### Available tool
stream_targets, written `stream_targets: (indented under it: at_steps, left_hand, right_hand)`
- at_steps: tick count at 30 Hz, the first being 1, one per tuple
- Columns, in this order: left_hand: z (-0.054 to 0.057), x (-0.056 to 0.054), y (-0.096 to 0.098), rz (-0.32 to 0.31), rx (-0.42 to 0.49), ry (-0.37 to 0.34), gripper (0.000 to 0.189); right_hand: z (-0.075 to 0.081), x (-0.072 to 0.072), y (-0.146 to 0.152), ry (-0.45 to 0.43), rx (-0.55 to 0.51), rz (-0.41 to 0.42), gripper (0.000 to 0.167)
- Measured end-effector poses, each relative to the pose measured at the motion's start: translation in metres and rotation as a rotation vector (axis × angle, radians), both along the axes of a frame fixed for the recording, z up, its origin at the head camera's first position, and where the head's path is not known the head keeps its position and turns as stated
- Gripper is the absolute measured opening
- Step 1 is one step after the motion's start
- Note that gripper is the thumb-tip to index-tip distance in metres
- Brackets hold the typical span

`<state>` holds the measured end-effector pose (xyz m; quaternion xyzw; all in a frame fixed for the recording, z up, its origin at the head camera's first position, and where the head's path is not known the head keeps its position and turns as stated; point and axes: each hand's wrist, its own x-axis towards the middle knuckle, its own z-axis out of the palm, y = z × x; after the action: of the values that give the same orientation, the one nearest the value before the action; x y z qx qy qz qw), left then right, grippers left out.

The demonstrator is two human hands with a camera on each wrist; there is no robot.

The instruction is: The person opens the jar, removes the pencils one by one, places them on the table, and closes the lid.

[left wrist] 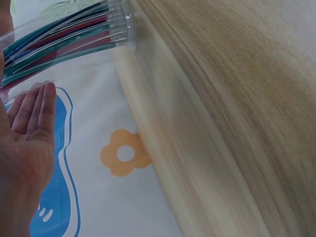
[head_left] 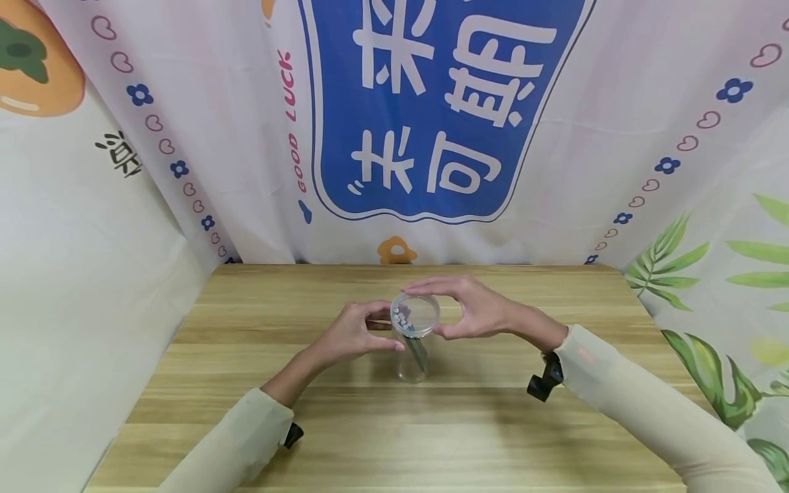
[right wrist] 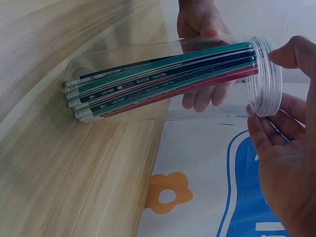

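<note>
A clear plastic jar (right wrist: 133,111) stands upright on the wooden table, its round clear lid (head_left: 425,313) on top. Inside lean several pencils (right wrist: 163,74) in green, dark blue and red, their eraser ends at the jar's bottom. My left hand (head_left: 354,333) holds the jar's side from the left, thumb in front and fingers behind. From the right, my right hand (head_left: 471,308) grips the lid's rim between thumb and fingers. Through the jar wall, the right wrist view shows the left fingers (right wrist: 202,101).
The wooden table (head_left: 246,411) ends at a hanging cloth (head_left: 555,205) with a blue printed panel and an orange flower. More printed cloth hangs at both sides. Each wrist carries a small black camera (head_left: 545,378) near the pale sleeve.
</note>
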<state>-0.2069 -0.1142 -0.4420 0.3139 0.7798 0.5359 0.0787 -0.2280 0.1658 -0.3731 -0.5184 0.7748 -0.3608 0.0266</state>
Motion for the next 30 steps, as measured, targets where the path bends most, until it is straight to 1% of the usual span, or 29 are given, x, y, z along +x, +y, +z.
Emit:
stream_targets:
  at_steps: [6, 9, 12, 17, 20, 25, 30]
  left_hand:
    - [0.001, 0.001, 0.001, -0.004, 0.003, -0.008, 0.060]
    - [0.001, 0.001, 0.001, -0.005, 0.003, -0.011, 0.060]
    - [0.001, 0.000, 0.002, -0.005, -0.002, -0.014, 0.060]
    - [0.001, -0.001, 0.002, -0.004, -0.003, -0.007, 0.060]
    - [0.001, -0.001, 0.001, 0.000, -0.005, -0.007, 0.060]
    - [0.002, 0.000, 0.001, 0.003, -0.009, -0.010, 0.061]
    - [0.003, 0.000, 0.002, 0.004, -0.023, -0.011, 0.061]
  right_hand:
    - [0.000, 0.001, 0.001, -0.006, 0.016, 0.002, 0.072]
    - [0.001, 0.004, 0.003, 0.030, 0.028, -0.013, 0.073]
    - [0.002, 0.008, 0.005, 0.106, 0.015, -0.043, 0.073]
    - [0.002, 0.016, 0.006, 0.267, -0.045, -0.104, 0.072]
    - [-0.001, 0.020, 0.005, 0.321, -0.065, -0.141, 0.069]
    - [-0.004, 0.024, 0.002, 0.332, -0.083, -0.204, 0.065]
    - [-0.005, 0.027, -0.002, 0.334, -0.087, -0.226, 0.064]
